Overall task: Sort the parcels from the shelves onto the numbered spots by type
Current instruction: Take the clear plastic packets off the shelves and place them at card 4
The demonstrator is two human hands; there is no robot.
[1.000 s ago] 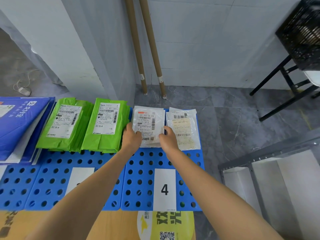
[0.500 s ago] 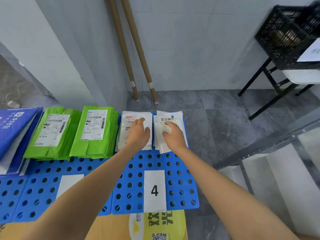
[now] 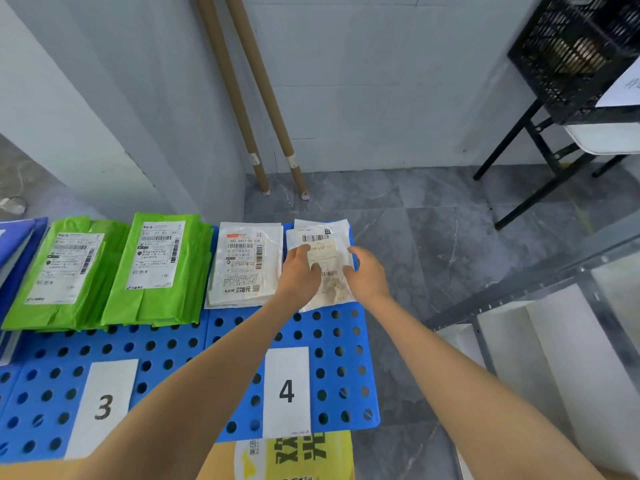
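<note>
On the far edge of the blue panel [image 3: 339,358] marked with label 4 [image 3: 286,391], at twelve o'clock from that label, we see a white parcel [image 3: 323,261] lying flat, face up, atop at least one more of its kind. Our left hand [image 3: 299,273] holds its nine o'clock edge, thumb curled onto the printed face; our right hand [image 3: 367,273] holds the three o'clock edge the same way, thumb on top, fingers bent round the side. The parcel sits pinched between the two hands.

Just beside it at nine o'clock, on the same panel, lies a white stack [image 3: 246,265], its label face up, the two nearly touching. Further toward nine o'clock come two piles of green parcels [image 3: 161,271], then blue parcels [image 3: 15,244] at the frame's edge. Label 3 [image 3: 104,407] sits on the neighbouring panel at seven o'clock.

At twelve o'clock two cardboard tubes [image 3: 242,98] lean in the wall corner. At two o'clock a black crate [image 3: 581,53] rests on a dark stand. At four o'clock stands a grey shelf [image 3: 512,296].
</note>
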